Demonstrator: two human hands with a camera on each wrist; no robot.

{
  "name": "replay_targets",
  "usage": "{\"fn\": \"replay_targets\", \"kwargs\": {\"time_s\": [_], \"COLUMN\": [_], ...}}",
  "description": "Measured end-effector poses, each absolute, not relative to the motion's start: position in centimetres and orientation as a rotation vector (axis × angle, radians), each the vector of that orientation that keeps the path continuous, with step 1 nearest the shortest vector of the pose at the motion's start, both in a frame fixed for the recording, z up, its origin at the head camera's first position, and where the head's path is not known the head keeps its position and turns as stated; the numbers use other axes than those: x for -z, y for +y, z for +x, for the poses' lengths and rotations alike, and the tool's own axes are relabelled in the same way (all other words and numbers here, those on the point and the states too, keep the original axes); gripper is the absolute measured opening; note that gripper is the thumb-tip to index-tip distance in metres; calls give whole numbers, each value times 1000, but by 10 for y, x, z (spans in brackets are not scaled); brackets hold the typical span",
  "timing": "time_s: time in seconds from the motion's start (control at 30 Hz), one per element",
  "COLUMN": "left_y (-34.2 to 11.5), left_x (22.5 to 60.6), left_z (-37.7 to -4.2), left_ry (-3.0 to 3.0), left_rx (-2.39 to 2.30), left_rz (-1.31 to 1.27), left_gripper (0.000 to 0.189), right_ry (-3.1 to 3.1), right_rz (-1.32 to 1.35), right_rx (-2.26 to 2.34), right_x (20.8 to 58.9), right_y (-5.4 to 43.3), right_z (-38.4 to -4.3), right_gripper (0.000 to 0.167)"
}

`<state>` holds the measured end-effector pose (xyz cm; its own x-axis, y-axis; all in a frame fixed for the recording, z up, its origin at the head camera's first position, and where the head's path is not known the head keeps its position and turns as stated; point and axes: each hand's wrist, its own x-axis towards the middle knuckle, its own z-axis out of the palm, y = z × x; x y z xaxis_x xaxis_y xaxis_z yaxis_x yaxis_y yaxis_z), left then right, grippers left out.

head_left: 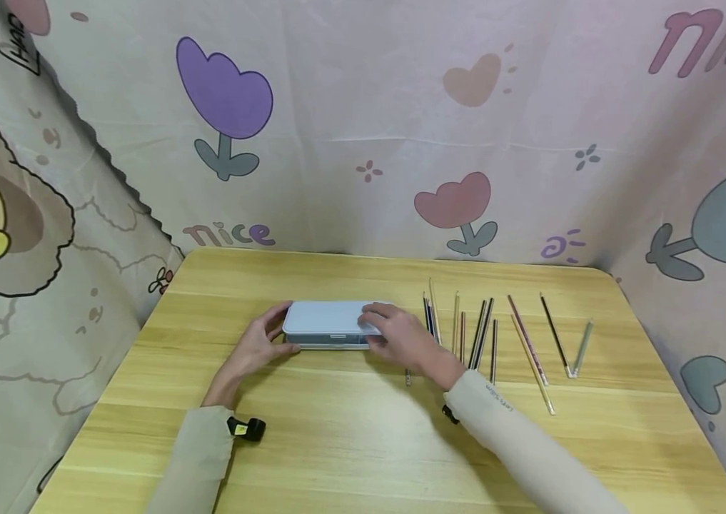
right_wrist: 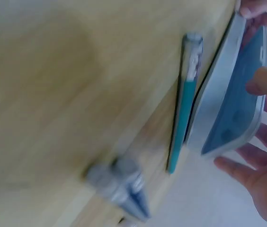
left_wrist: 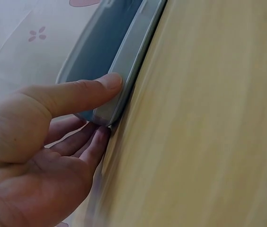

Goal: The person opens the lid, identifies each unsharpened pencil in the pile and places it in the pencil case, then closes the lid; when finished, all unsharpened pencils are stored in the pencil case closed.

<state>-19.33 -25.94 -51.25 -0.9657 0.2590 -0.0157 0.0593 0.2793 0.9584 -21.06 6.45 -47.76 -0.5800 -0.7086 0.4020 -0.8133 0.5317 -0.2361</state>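
Where the pencil case [head_left: 324, 341] lies on the wooden table [head_left: 337, 442], left of the scattered pencils [head_left: 529, 343], I observe both of the person's hands engaged with it. The left hand [head_left: 256, 346] grasps its left end, thumb pressed on the front wall, fingers around the end. The right hand [head_left: 401, 339] pinches the lid [head_left: 324, 316] near its right end, thumb at the front edge, fingers over the top. From the right wrist camera I see this lid tilted up from the base [right_wrist: 215, 92], its blue inner side showing. A teal pencil [right_wrist: 185, 109] lies just beside the case. Nearer that camera I note what appear to be pencil ends [right_wrist: 107, 182], though blur limits my reading.
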Motion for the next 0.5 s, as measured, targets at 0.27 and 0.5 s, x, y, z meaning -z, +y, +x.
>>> {"fn": "replay_targets", "kwargs": {"time_s": [0.27, 0.5], "left_y": [-261, -263], "left_x": [511, 513], "left_z": [-194, -195], "left_ry": [2327, 2348], "left_rx": [-1801, -1790], "left_rz": [343, 349], "left_gripper": [94, 92], "right_ry": [-2645, -2577], "right_rz": [1203, 1110], "right_rx": [-1042, -1339], "right_x": [475, 476], "right_y": [86, 96], "right_z": [-211, -214], "right_gripper": [28, 27]}}
